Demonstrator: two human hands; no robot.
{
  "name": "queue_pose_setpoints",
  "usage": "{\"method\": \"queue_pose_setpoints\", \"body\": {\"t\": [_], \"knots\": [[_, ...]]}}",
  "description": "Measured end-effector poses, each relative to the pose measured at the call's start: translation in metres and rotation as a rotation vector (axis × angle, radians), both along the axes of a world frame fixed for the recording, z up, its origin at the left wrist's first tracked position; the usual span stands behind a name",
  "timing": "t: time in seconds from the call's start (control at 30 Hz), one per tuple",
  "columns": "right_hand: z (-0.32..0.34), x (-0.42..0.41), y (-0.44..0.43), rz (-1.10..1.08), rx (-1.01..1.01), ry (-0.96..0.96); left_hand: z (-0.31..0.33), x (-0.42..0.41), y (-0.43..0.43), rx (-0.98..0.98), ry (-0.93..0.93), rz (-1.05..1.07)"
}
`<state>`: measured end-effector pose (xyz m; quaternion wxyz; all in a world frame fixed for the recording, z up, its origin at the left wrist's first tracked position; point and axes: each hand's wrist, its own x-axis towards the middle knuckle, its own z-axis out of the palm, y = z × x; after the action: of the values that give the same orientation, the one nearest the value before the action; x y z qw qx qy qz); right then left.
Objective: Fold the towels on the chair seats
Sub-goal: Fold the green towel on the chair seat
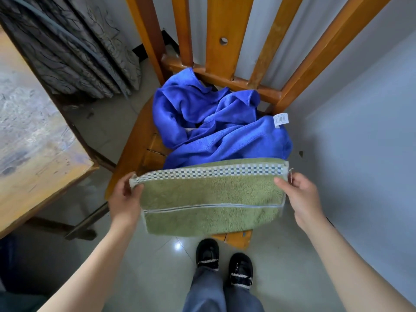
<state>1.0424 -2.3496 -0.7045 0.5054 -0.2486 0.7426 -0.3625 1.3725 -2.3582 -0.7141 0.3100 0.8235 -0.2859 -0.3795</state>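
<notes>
A person stands over a wooden chair (135, 140) and holds a green towel (211, 199) stretched flat across the front of its seat. The left hand (126, 199) pinches the towel's left corner, thumb on top and fingers curled underneath; the right hand (301, 194) grips the right corner in the same manner, thumb lying on the green pile. The towel is doubled over, with a band of blue-and-white checks (211, 172) running along its far edge between the two hands and a thin pale stripe crossing it nearer the person. Its near edge hangs over the front of the seat. Behind it, further back on the same seat, a blue towel (213, 127) lies crumpled in loose folds, one corner lapping up against the lower rail of the chair back, and a white label (281, 120) shows at its right side. The green towel's far edge touches or overlaps the blue one. The chair back's orange slats rise toward a pale wall (360, 143). To the left stands a table (33, 154) with a worn top, and a dark patterned curtain (78, 52) hangs beyond it. The person's black shoes (224, 262) rest on the glossy tiled floor below the seat.
</notes>
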Motion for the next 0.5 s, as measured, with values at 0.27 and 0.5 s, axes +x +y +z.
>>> {"method": "queue_pose_setpoints", "body": {"t": [0.27,0.5], "knots": [[-0.021,0.021,0.019,0.309,0.189,0.607,-0.008,-0.038,0.03,0.257,-0.439,-0.537],[-0.03,0.047,0.034,1.121,-0.026,0.903,-0.024,-0.062,0.049,0.379,-0.567,-1.142]]}}
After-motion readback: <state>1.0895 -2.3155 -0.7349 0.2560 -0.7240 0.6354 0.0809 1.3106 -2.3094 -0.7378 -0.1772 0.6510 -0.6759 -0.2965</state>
